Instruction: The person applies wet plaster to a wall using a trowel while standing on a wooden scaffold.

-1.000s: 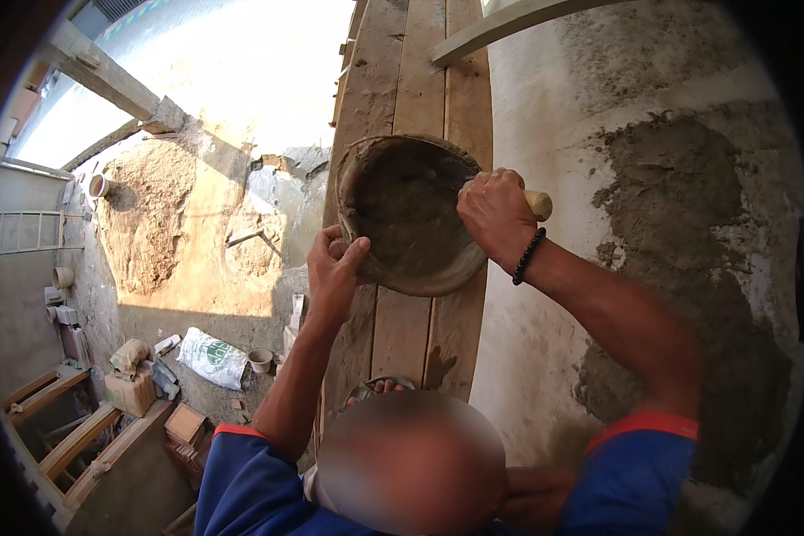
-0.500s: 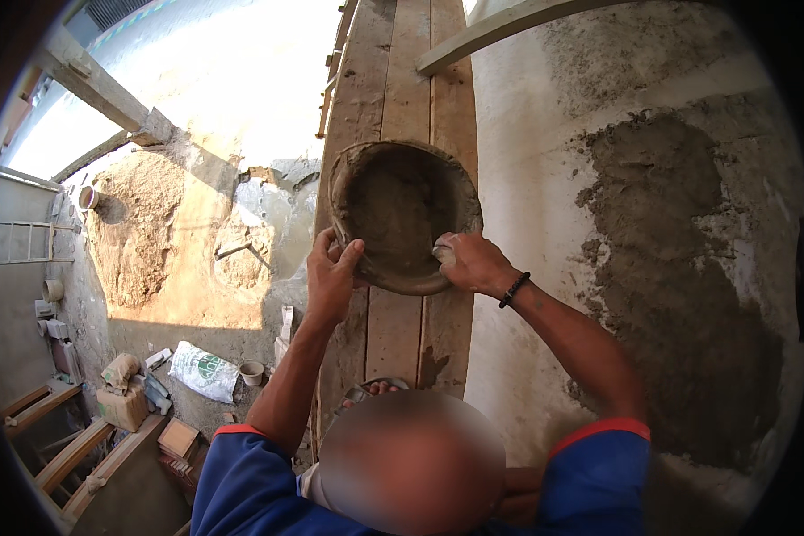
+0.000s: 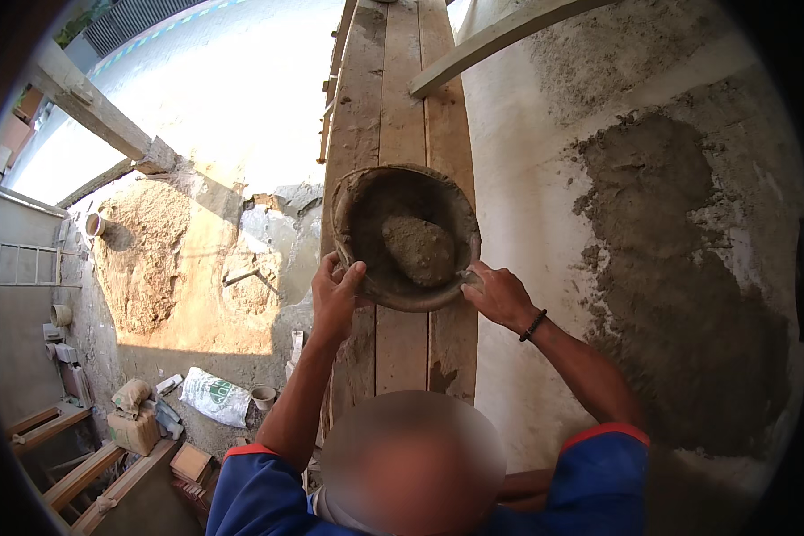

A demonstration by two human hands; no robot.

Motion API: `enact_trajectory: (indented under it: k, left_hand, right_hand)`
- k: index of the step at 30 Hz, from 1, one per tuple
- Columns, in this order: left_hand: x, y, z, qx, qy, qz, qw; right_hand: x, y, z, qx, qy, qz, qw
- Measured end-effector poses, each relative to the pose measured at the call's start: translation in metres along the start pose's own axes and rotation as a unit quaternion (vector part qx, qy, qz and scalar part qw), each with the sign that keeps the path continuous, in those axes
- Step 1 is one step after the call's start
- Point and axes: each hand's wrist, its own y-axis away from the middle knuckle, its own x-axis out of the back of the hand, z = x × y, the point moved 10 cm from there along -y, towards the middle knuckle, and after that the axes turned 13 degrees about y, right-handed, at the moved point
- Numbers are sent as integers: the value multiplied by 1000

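A round, mortar-crusted basin [image 3: 347,198] is held over the wooden planks. My left hand [image 3: 335,299] grips its near left rim, thumb on top and fingers round the outside. At the near right rim, my right hand [image 3: 502,297] is closed round the grey handle of what looks like a trowel [image 3: 470,280]. Inside the basin rises an oval heap of wet mortar [image 3: 418,250], which seems to lie on the trowel's blade; the blade itself is hidden.
Wooden planks [image 3: 402,353] run away from me beside a wall with a dark patch of fresh mortar [image 3: 661,268]. A slanting timber [image 3: 500,43] crosses above the planks. Far below on the left are a sand pile [image 3: 147,259], a white sack [image 3: 214,397] and a small bucket [image 3: 263,397].
My right hand has come out of the basin to its near right rim. A heap of mortar now stands up inside. The basin sits slightly lower in view.
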Motion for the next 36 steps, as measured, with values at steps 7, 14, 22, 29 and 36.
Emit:
enact_trajectory:
  k: [7, 14, 22, 29, 36]
  left_hand:
    - [-6, -9, -17, -15, -18, -19, 1000]
    - [-12, -5, -14, -27, -26, -37, 999]
    - [-4, -7, -13, -35, -57, -52, 996]
    - [-14, -9, -21, -27, -28, -71, 997]
    - [2, -8, -13, -50, -23, -4, 998]
  right_hand:
    - [28, 17, 19, -14, -21, 2, 1000]
    - [153, 80, 13, 3, -126, 47, 991]
    - [278, 192, 37, 60, -108, 180, 976]
    - [263, 274, 264, -329, -230, 225, 888]
    - [365, 423, 249, -429, -68, 419, 798]
